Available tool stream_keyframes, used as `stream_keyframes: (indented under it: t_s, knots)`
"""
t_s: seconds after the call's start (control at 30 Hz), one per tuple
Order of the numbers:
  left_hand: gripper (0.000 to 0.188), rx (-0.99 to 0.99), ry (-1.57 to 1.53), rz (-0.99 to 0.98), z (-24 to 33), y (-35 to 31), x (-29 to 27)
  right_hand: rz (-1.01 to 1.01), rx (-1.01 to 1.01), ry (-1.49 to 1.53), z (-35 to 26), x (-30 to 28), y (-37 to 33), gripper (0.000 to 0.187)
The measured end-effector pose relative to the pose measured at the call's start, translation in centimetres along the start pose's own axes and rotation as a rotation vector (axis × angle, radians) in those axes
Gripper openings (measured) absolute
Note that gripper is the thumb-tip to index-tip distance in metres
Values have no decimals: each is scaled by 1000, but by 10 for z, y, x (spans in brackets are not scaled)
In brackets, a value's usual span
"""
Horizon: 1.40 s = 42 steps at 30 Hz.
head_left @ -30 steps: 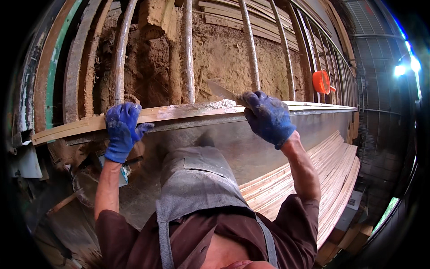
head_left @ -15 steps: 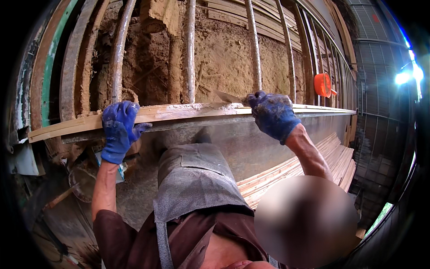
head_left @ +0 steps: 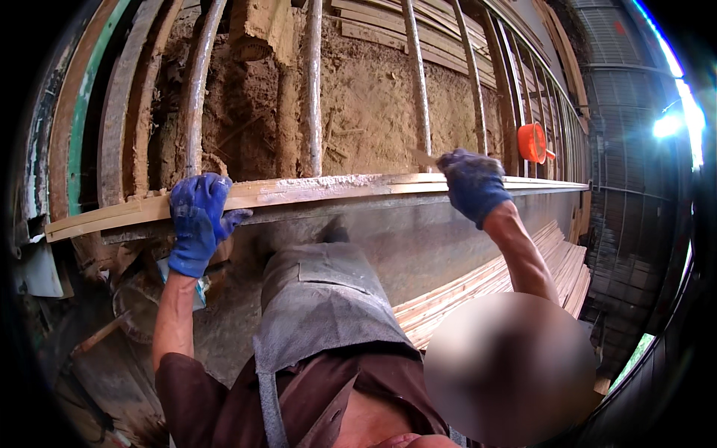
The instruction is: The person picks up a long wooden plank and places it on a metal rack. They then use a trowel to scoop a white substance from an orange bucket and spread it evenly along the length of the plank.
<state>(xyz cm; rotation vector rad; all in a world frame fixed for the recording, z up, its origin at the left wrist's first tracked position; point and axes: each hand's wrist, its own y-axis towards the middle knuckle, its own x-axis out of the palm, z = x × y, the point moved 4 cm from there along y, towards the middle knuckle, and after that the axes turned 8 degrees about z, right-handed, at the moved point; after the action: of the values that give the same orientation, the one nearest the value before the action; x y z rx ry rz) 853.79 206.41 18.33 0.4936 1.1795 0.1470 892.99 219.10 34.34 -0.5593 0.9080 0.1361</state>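
My left hand wears a blue glove and is closed over a bundle of long pale wooden strips, its thumb to the right. The strips run across the whole view at waist height. A whitish paste lies along their upper face to the right of that hand. My right hand, in a dirtied blue glove, is closed round a putty knife whose handle the fingers hide. The blade points left, just above the strips; whether it touches them I cannot tell.
Metal bars stretch away beyond the strips over brown, dusty ground. An orange dipper hangs or rests at the right end of the bars. More boards lie stacked at near right. A bucket stands low at left.
My right hand has moved right along the strips with the putty knife, uncovering more of their pasted face. My left hand keeps its hold in the same place.
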Motion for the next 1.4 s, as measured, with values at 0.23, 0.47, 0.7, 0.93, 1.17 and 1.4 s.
stream_keyframes:
  t_s: [0.23,0.47,0.7,0.93,1.17,1.4]
  knots:
    - [76,6,39,49,0,-2,5,375,38,244,19,-39,-23,21]
    - [73,25,102,23,5,-1,6,387,164,548,60,-2,-40,39]
    - [71,-15,106,-67,2,-7,1,393,-59,702,54,6,9,41]
    - [67,-20,72,-72,2,10,-3,386,-532,579,-33,-34,40,49]
    - [66,-53,-18,-118,-1,6,4,341,-635,426,-104,-54,30,43]
    - [68,-54,-30,-118,-5,-2,7,209,-509,291,-71,-47,29,30]
